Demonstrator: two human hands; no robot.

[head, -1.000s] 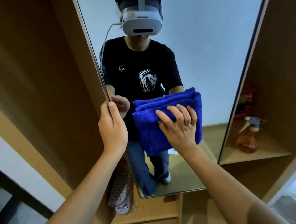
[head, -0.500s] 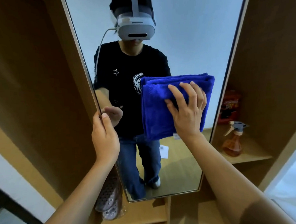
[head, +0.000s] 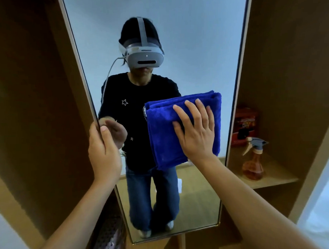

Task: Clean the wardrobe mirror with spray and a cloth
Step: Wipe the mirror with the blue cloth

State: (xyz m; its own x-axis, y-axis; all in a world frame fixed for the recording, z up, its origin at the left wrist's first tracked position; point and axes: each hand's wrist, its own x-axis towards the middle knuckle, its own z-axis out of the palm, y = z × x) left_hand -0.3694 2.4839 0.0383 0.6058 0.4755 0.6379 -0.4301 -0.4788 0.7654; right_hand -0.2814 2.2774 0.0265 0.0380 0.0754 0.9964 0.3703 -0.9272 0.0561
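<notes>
Two hands — right hand [head: 195,130] presses cloth [head: 166,135], left hand [head: 103,150] seemingly grips mirror [head: 194,48].

Wooden shelf [head: 274,182] carries spray bottle [head: 253,162], red box [head: 245,125].

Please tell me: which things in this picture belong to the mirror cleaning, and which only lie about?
Belong to the job:
- tall framed wardrobe mirror
- folded blue microfibre cloth, pressed flat on the glass by the right hand
- left hand, gripping the mirror's left edge
- amber plastic spray bottle with grey trigger, on the wooden shelf

Only lying about:
- red printed box behind the bottle
- perforated slippers, lower left
</notes>
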